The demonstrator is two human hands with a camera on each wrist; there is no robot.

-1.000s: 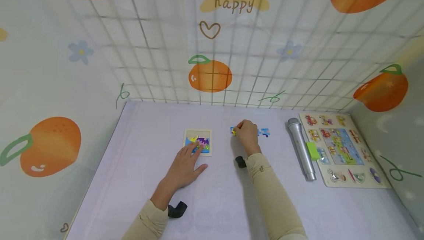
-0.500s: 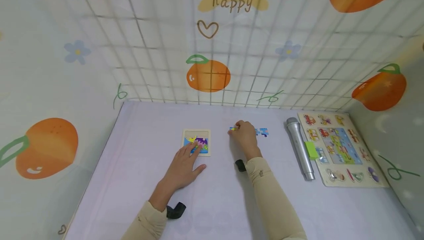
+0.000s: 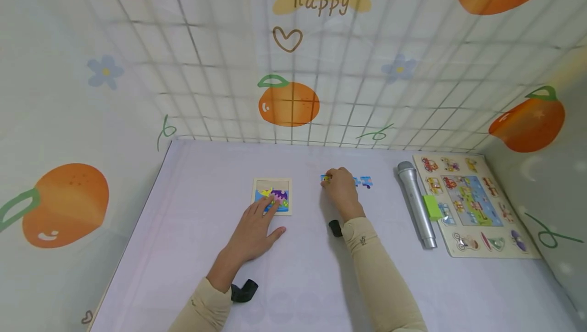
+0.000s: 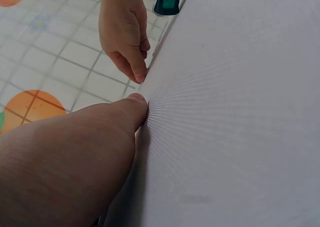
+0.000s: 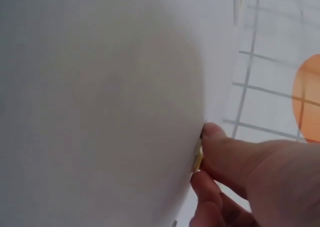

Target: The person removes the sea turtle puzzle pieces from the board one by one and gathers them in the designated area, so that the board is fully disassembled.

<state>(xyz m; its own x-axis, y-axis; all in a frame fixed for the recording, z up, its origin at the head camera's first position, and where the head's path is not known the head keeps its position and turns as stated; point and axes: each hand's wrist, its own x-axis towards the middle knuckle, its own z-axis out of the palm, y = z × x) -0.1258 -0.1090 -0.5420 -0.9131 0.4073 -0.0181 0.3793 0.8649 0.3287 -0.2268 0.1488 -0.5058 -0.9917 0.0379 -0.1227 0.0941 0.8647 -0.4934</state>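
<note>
A small square wooden jigsaw frame (image 3: 287,211) lies in mid-table in the head view. Blue, yellow and purple pieces fill its lower part. My left hand (image 3: 252,230) rests on it with fingers spread, the fingertips covering some of those pieces. To the right, my right hand (image 3: 341,189) pinches a blue-and-yellow puzzle piece (image 3: 326,178) low over the table. Its thin wooden edge shows between thumb and fingers in the right wrist view. Loose blue puzzle pieces (image 3: 366,181) lie just right of this hand, partly hidden behind it.
A silver microphone (image 3: 416,204) lies to the right, with a bright green block (image 3: 432,208) against it. Past them is a larger wooden picture-puzzle board (image 3: 468,240). A fabric-covered wall (image 3: 220,92) rises at the table's back edge.
My right fingers have shifted slightly around the blue-and-yellow piece, reaching left and then drawing back. The left hand stays on the frame.
</note>
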